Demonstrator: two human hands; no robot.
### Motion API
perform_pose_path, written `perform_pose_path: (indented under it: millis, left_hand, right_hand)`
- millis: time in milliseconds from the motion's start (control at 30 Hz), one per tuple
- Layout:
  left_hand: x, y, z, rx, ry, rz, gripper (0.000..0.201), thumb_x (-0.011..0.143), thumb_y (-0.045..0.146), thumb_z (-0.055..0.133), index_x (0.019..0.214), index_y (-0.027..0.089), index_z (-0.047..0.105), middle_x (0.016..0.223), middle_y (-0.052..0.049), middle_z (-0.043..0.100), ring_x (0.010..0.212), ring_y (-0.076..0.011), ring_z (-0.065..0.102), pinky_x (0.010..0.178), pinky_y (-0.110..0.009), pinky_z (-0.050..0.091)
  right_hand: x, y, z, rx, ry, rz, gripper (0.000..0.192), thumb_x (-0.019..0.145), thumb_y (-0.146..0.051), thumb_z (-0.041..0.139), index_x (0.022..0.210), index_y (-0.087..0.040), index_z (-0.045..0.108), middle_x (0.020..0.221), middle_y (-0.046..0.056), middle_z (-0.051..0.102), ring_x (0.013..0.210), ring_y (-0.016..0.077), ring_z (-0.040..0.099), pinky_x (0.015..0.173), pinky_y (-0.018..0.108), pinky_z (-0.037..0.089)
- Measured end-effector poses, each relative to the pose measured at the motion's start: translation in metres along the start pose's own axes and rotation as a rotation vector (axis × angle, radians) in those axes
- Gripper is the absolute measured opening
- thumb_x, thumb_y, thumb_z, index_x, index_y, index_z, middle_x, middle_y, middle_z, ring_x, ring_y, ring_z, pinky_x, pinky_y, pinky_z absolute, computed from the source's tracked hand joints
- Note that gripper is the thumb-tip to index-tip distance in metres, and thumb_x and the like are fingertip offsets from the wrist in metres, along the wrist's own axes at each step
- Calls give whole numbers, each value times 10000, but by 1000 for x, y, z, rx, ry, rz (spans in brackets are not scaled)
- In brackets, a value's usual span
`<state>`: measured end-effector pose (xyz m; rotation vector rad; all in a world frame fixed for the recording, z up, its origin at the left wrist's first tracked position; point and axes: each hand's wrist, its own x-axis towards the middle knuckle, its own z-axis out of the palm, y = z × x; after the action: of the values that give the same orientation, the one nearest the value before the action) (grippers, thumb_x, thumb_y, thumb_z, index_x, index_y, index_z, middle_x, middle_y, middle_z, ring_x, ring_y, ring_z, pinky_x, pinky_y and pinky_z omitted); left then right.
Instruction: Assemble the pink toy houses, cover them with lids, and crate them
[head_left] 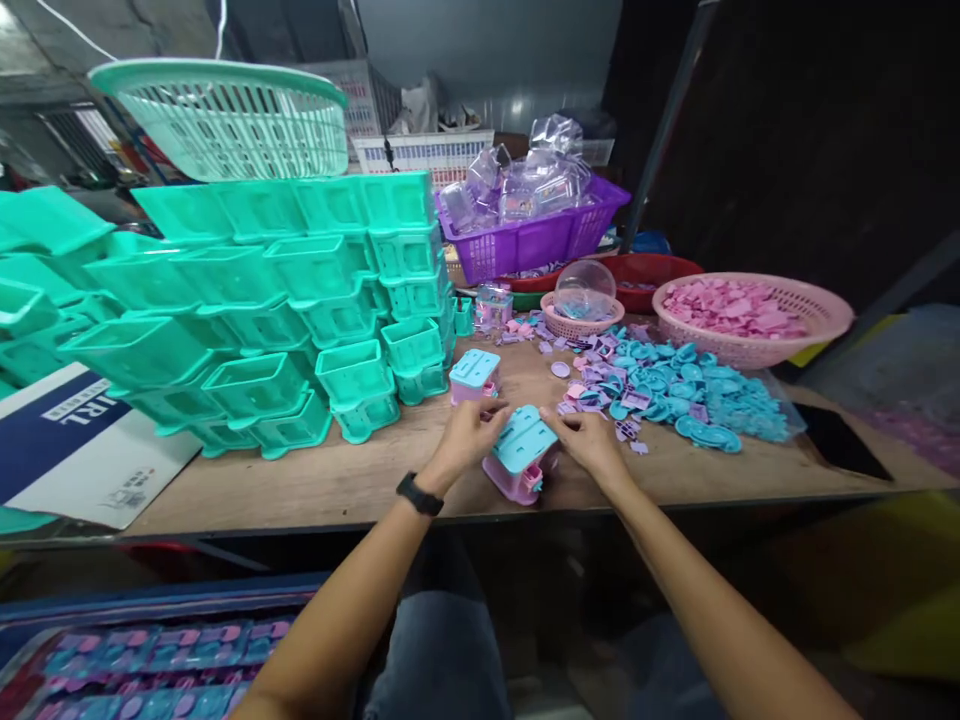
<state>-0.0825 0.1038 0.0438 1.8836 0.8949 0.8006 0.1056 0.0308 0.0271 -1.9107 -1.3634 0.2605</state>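
I held the toy house [520,455] between both hands, tilted on the worktop [337,480] just in front of me. My left hand [466,435] was closed against its left side, fingers curled over the blue roof, bracing it. My right hand [589,437] pinched the right edge of the roof, so the two grips opposed each other and kept the piece steady. A second house [475,374] stood upright just beyond my left hand. The pile of blue parts [690,395] lay just beyond my right hand, within easy reach. The stacked green tubs [300,300] stood further off to the left, clear of both hands.
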Motion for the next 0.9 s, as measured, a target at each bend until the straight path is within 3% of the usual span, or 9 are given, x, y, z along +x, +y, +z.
perform_pose_path:
  millis: [100,167,300,367,500,600,700,800,900]
  left_hand:
    - [-24,9,1,173,-16,99,670,669,395,901,1255,139,701,1361,-168,664,1301,-406,579,1171,-556,402]
    - [-34,9,5,299,-39,163,803,675,379,901,1373,108,614,1456,-196,585,1370,-404,527,1188,-543,393]
    - [-32,3,9,400,-74,226,723,813,439,804,1410,105,572,1470,-195,573,1379,-365,537,1174,-503,434]
    - [-30,-2,9,418,-70,243,716,848,481,767,1424,109,560,1489,-196,555,1403,-363,514,1184,-506,425]
    - [-38,-8,13,433,-15,284,669,910,477,681,1459,129,527,1534,-184,510,1434,-337,478,1206,-520,389]
    - [-44,-11,14,461,23,307,649,912,456,665,1459,135,529,1504,-177,543,1390,-328,513,1188,-522,402]
    - [-35,-15,5,527,59,255,633,874,452,706,1434,187,572,1506,-158,536,1395,-355,487,1191,-563,366]
    - [-10,-21,-10,546,69,168,645,835,449,749,1414,205,602,1620,-167,376,1525,-420,285,1225,-619,265]
    - [24,-27,-24,520,-10,153,647,858,418,732,1432,162,579,1623,-198,362,1547,-415,242,1200,-580,343]
  right_hand:
    - [0,-2,1,55,16,15,771,768,-904,350,437,-221,485,466,28,419,497,152,415,509,305,225]
    - [2,-1,1,96,17,16,772,752,-911,364,425,-219,457,458,20,387,490,144,399,513,306,224]
    - [2,3,3,175,4,25,789,695,-950,388,396,-219,380,444,0,313,482,130,380,506,294,224]
    - [0,7,8,213,7,38,787,689,-952,407,416,-214,415,451,-3,338,502,137,417,508,280,257]
    - [-5,10,20,289,29,65,733,774,-885,402,663,-203,647,619,36,615,644,205,596,592,289,429]
    - [-14,11,23,316,58,85,694,819,-830,364,851,-227,706,831,97,735,815,278,679,719,365,522]
    - [-30,17,14,333,56,101,656,837,-803,342,881,-259,704,881,109,760,854,306,712,748,412,556]
    - [-58,33,-6,351,-2,137,625,809,-819,407,847,-267,697,791,81,762,758,299,731,703,403,578]
    - [-93,59,-40,350,-38,197,631,734,-857,508,871,-282,729,821,77,782,839,323,754,732,399,597]
